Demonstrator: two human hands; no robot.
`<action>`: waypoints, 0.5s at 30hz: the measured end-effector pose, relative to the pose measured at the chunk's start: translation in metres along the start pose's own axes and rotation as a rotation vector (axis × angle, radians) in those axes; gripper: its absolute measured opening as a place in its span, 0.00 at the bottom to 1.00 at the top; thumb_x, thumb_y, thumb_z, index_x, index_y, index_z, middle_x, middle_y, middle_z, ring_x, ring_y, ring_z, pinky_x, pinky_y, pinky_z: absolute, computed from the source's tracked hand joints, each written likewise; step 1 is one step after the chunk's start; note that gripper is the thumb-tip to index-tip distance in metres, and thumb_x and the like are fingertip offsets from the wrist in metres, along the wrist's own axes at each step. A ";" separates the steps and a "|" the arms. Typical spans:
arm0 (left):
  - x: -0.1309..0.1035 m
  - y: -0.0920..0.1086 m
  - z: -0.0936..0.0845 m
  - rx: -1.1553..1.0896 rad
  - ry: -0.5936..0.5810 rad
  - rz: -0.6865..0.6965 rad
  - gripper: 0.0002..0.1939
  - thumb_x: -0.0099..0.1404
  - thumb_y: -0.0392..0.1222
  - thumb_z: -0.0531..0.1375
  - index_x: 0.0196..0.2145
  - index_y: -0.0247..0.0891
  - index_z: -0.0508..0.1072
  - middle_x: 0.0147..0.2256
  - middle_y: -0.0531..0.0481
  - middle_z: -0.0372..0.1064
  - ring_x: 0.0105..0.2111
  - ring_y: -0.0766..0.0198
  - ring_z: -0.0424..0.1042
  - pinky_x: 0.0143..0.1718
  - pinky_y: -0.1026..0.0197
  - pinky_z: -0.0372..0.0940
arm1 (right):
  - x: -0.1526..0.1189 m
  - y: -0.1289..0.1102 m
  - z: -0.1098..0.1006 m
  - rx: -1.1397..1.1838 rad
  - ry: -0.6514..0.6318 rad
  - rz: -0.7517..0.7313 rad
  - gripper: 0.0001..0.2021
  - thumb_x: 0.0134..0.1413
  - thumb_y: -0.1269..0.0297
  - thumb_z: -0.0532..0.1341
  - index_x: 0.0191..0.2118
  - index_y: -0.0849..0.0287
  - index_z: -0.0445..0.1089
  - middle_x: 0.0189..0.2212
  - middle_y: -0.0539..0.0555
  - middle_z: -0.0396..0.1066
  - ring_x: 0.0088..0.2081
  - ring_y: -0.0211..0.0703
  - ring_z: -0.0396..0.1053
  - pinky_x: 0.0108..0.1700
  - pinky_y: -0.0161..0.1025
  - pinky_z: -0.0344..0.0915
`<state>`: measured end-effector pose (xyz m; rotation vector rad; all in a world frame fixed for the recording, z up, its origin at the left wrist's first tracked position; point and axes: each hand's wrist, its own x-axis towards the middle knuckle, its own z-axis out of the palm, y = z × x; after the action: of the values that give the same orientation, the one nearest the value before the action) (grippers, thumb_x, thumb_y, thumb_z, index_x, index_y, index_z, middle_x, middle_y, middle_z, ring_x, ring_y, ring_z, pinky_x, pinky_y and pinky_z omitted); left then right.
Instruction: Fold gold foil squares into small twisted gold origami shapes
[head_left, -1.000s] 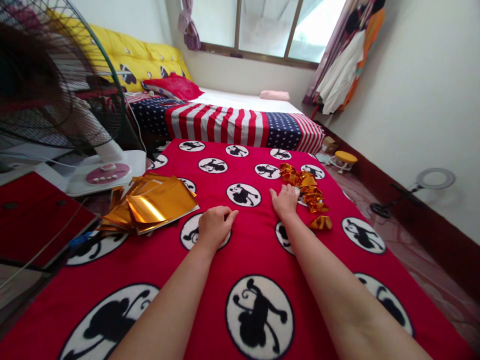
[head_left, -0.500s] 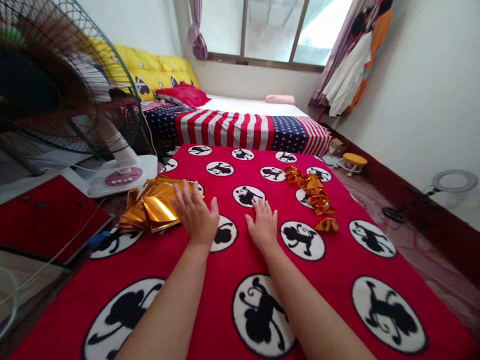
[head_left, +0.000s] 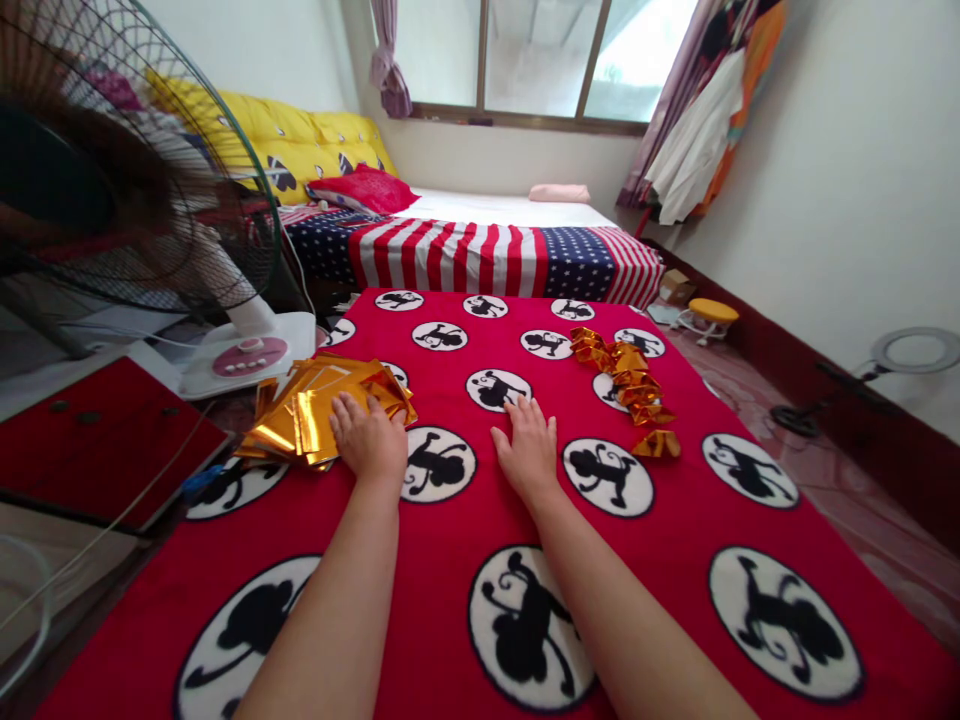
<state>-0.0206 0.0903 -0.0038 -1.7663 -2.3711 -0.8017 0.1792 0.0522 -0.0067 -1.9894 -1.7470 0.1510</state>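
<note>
A loose pile of shiny gold foil paper sheets [head_left: 311, 400] lies on the left of the red cloth [head_left: 442, 530], which is printed with black monkeys in white circles. My left hand [head_left: 371, 437] rests at the pile's right edge, fingers spread over the nearest sheets, and it covers part of them. Flat on the cloth near the middle lies my right hand [head_left: 529, 448], fingers apart, nothing in it. Farther right, several folded gold foil pieces [head_left: 630, 383] form a line, with one folded piece [head_left: 658, 443] a little apart at the near end.
A floor fan [head_left: 247, 345] with blurred blades stands at the far left, beside a red-topped box [head_left: 112, 430]. Beyond the cloth is a bed [head_left: 450, 250] with a striped cover. A yellow stool [head_left: 712, 312] and a ring light [head_left: 911, 350] are on the right.
My left hand has shifted left and down onto the edge of the foil sheets, and some top sheets lie differently. My right hand has stayed in place.
</note>
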 end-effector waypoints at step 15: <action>-0.027 0.042 -0.007 -0.656 -0.300 0.785 0.27 0.55 0.24 0.52 0.46 0.45 0.77 0.52 0.51 0.72 0.61 0.58 0.61 0.66 0.45 0.47 | 0.001 0.016 0.004 0.416 0.225 -0.002 0.26 0.51 0.73 0.54 0.58 0.60 0.62 0.54 0.59 0.69 0.53 0.45 0.68 0.59 0.43 0.60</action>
<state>0.0253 0.0724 0.0073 -2.9285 -1.3119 -1.2976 0.1920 0.0529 -0.0162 -1.6341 -1.4389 0.2567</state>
